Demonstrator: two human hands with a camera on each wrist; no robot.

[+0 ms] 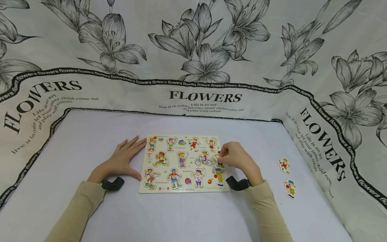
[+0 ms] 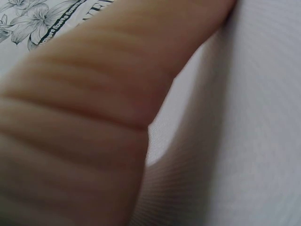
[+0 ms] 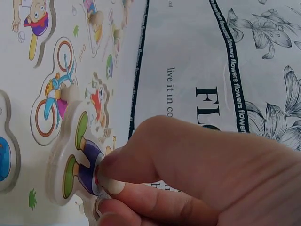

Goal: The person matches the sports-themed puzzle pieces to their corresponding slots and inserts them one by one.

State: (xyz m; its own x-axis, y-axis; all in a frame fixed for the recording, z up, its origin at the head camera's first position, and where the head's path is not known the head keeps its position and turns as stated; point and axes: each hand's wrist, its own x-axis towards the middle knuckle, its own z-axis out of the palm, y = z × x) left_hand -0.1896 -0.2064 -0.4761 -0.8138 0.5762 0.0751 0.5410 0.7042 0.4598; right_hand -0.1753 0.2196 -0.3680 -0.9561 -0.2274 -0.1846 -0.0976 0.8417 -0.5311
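A wooden peg puzzle board (image 1: 172, 160) with cartoon sports figures lies on the white cloth, in the middle of the head view. My right hand (image 1: 237, 156) pinches a figure puzzle piece (image 3: 84, 162) between thumb and fingers over the board's right edge. That piece shows purple trousers and green shoes; my fingers hide its upper part. In the right wrist view its thick rim stands against the board, but whether it sits in a slot I cannot tell. My left hand (image 1: 122, 161) rests with spread fingers at the board's left edge.
Two loose figure pieces lie to the right of my right forearm: a red-clad one (image 1: 284, 166) and a blue-capped one (image 1: 290, 189). A printed border with flower drawings (image 1: 205, 97) runs along the back and sides of the white cloth (image 1: 169, 218).
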